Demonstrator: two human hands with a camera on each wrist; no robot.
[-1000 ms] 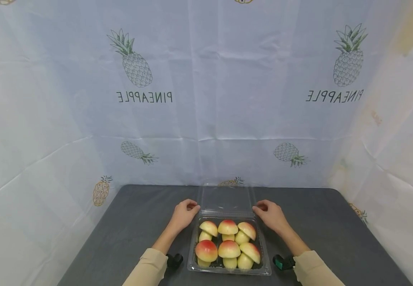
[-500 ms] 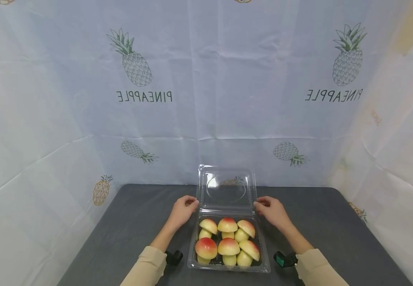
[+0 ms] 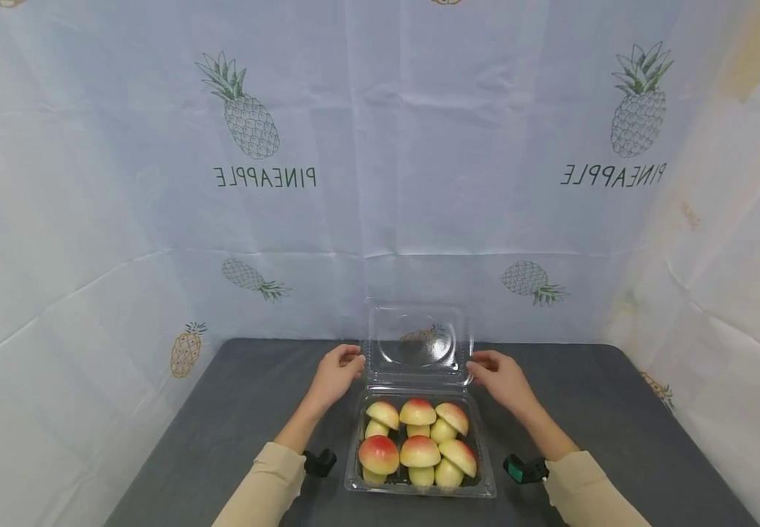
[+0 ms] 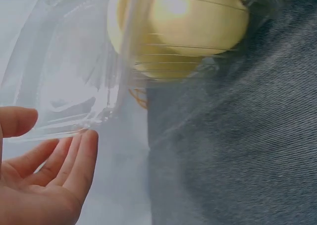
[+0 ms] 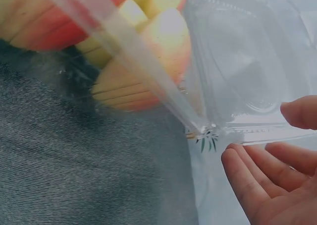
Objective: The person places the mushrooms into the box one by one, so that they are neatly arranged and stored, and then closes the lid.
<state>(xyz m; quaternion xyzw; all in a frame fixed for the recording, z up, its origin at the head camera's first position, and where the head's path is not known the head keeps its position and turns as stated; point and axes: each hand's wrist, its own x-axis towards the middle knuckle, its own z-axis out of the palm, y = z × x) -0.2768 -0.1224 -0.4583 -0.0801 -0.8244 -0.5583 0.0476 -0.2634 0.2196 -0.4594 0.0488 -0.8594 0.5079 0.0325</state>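
A clear plastic clamshell box (image 3: 420, 492) lies on the dark table with several yellow-and-red mushroom-shaped pieces (image 3: 420, 451) in its base. Its hinged lid (image 3: 419, 311) stands up at the back. At the lid's left edge is my left hand (image 3: 335, 375), fingertips touching or nearly touching the rim, thumb apart from them in the left wrist view. My right hand (image 3: 501, 379) is at the right edge in the same way. Extended fingers (image 5: 247, 178) lie along the lid's edge there, with the thumb on the other side. Whether the fingertips bear on the plastic is hard to tell.
The dark cloth-covered table (image 3: 235, 432) reaches back to a pale curtain (image 3: 380, 183) printed with pineapples. Further curtain hangs at both sides. A black wrist strap with a camera (image 3: 523, 468) sits at each sleeve.
The lid has swung up from leaning far back to a steeper stand. Both hands have risen slightly and moved away along its edges. The box base and the pieces stay put.
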